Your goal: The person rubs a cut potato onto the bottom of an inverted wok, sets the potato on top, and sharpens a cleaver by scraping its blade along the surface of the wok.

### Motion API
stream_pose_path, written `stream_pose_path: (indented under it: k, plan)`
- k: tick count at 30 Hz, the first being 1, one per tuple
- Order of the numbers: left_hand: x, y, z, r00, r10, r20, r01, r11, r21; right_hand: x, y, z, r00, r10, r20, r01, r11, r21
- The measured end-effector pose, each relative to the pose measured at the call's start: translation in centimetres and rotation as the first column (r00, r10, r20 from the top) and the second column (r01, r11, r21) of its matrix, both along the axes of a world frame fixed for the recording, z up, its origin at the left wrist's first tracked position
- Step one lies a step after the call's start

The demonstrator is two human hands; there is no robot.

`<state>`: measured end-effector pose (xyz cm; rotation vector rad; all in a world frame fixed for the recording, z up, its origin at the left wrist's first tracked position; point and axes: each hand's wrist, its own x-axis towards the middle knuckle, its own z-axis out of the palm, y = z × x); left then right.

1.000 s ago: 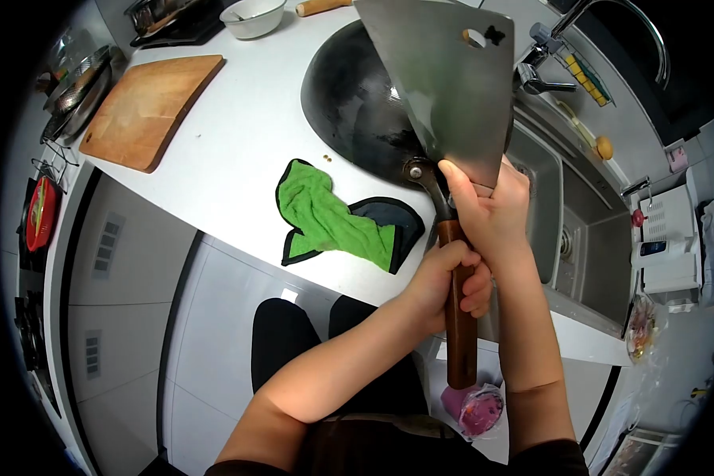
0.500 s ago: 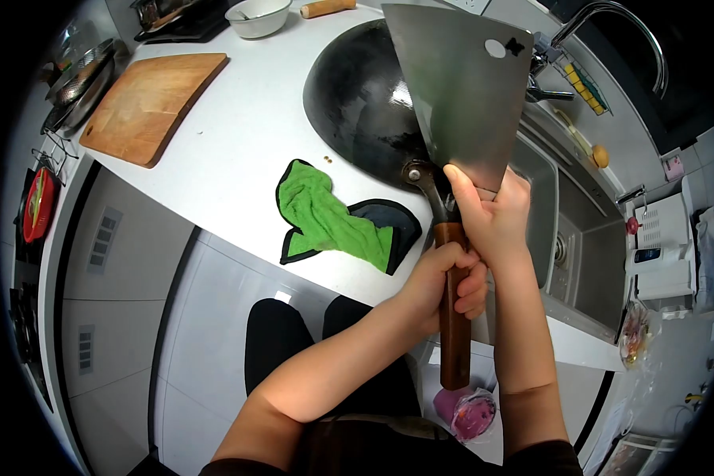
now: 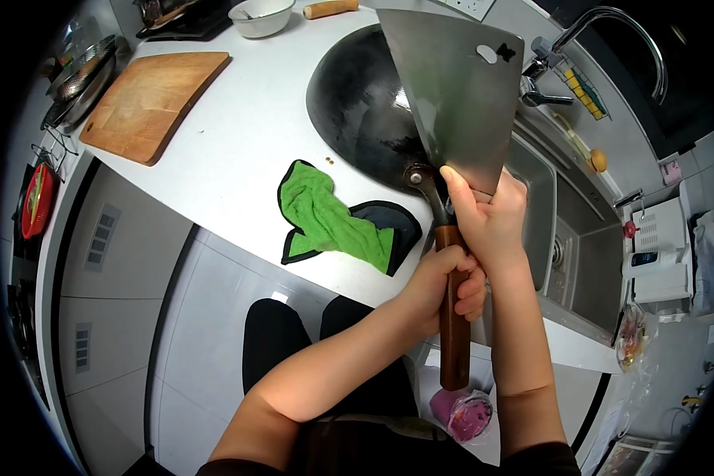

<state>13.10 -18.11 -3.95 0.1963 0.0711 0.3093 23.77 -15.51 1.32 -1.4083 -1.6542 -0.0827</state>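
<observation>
My left hand [image 3: 446, 289] is wrapped round the brown wooden handle of a dark wok [image 3: 357, 103]. The wok lies over the white counter, its shiny dark side towards me. My right hand [image 3: 492, 210] grips a broad cleaver [image 3: 456, 87], thumb against the lower blade. The blade points up and away, covering part of the wok; the cleaver's handle is hidden in my fist. Both hands are close together, the right one just above the left. To the left of the wok handle, a crumpled green cloth [image 3: 325, 210] with black edging lies on the counter.
A wooden cutting board [image 3: 155, 103] lies on the counter [image 3: 238, 119] at the left. Behind are a white bowl [image 3: 262, 20] and a wooden roller-shaped piece [image 3: 330, 9]. On the right sits a metal sink [image 3: 587, 262] with a faucet [image 3: 611, 16]. A purple bin [image 3: 448, 404] stands below.
The cleaver blade has shifted slightly left, along with my right hand. My left hand keeps its grip on the wok handle, and the cloth lies as before.
</observation>
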Motion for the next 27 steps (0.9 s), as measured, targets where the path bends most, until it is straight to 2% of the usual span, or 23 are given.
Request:
stream_pose_path:
  k: [16,22,25,27]
  plan:
    - [0.1,0.0,0.4,0.998,0.015,-0.057,-0.014,1.0,0.022,0.4,1.2,-0.7,0.996,-0.009,0.085,0.0,0.995,0.104]
    - [0.1,-0.2,-0.2,1.0,0.02,-0.007,-0.02,1.0,-0.008,0.9,1.4,-0.9,0.99,-0.001,0.14,-0.017,0.992,0.126]
    - [-0.1,-0.1,-0.1,1.0,0.008,0.012,-0.006,0.996,-0.094,0.7,0.8,-0.1,0.997,0.01,0.075,-0.018,0.995,0.1]
    - [-0.1,-0.1,0.1,1.0,0.007,-0.003,-0.008,0.996,-0.093,0.6,0.5,0.2,0.997,0.037,-0.072,-0.034,0.998,0.053]
